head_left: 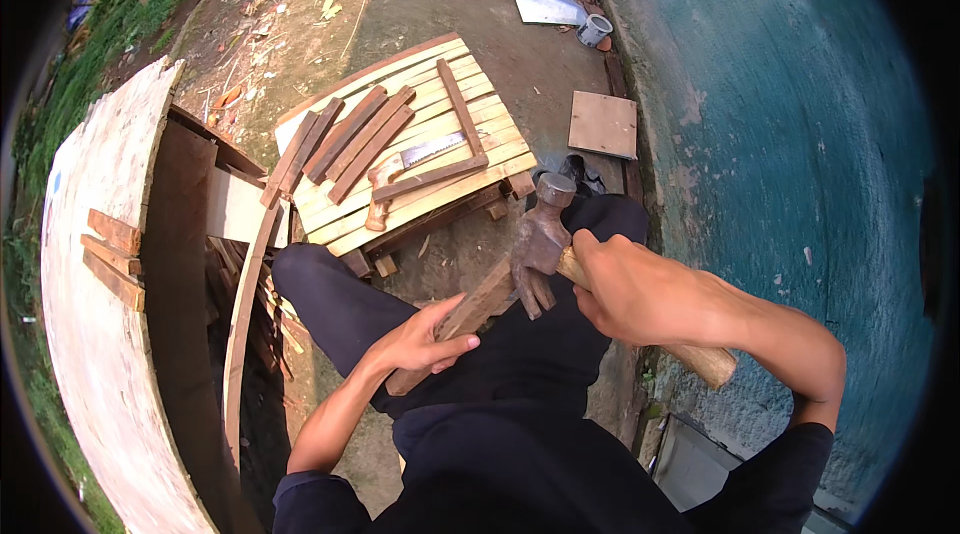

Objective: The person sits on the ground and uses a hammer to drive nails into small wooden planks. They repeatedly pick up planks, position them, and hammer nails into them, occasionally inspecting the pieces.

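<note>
Left hand [435, 337]: fingers are grasping a wood strip [480, 305], which is lying between thumb and curled fingers; its far end is pointing toward two o'clock from that hand, its near end is protruding toward seven. Right hand [635, 294]: fingers are clenching round the wooden handle of a hammer [543, 239]; the head is sitting beyond them at ten o'clock, the handle's butt is jutting out between four and five. The claw is hanging at the strip's far end; whether the two are touching cannot be told. Slatted table [420, 196]: standing at eleven o'clock from both hands, bearing a saw [430, 151] and brown sticks [372, 156]. Pale board [110, 159]: standing between nine and ten, carrying short blocks [112, 256].
</note>
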A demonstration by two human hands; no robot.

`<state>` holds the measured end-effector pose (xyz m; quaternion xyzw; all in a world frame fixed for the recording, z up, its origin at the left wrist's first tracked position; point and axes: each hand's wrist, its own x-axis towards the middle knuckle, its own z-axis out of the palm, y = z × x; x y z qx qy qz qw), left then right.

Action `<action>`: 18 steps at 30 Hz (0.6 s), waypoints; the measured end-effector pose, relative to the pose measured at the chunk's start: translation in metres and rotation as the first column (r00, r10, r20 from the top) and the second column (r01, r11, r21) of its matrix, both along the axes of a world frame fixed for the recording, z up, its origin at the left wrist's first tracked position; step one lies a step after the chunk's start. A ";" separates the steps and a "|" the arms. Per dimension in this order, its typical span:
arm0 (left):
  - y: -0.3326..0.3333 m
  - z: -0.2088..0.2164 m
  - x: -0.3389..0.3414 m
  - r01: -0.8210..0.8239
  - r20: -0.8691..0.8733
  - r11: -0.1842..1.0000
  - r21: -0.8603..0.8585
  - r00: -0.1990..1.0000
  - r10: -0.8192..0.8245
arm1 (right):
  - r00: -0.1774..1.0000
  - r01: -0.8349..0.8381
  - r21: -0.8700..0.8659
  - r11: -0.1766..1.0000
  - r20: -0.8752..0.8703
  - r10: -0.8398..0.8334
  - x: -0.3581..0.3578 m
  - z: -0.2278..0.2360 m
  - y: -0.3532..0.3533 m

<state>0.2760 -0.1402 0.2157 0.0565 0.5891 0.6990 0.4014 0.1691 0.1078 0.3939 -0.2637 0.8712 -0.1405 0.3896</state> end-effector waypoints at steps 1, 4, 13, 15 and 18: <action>0.002 0.001 -0.003 0.031 -0.013 0.999 -0.043 0.999 -0.031 | 1.000 -0.007 0.008 1.000 0.000 0.007 -0.003 -0.003 0.001; 0.004 0.001 -0.015 0.091 -0.104 0.979 -0.185 0.988 -0.111 | 0.996 0.021 0.118 0.993 0.080 -0.031 -0.017 -0.017 0.002; 0.001 -0.050 -0.062 -0.264 -0.560 0.673 -0.691 0.784 -0.268 | 0.983 0.051 0.269 0.962 0.158 -0.096 -0.067 -0.106 0.002; 0.003 -0.069 -0.073 -0.272 -0.547 0.613 -0.742 0.773 -0.321 | 0.997 -0.079 0.400 0.913 0.021 0.077 -0.070 -0.127 -0.001; 0.002 -0.099 -0.091 -0.281 -0.558 0.637 -0.718 0.779 -0.285 | 0.839 -0.086 0.548 0.832 -0.410 0.357 -0.064 -0.154 -0.004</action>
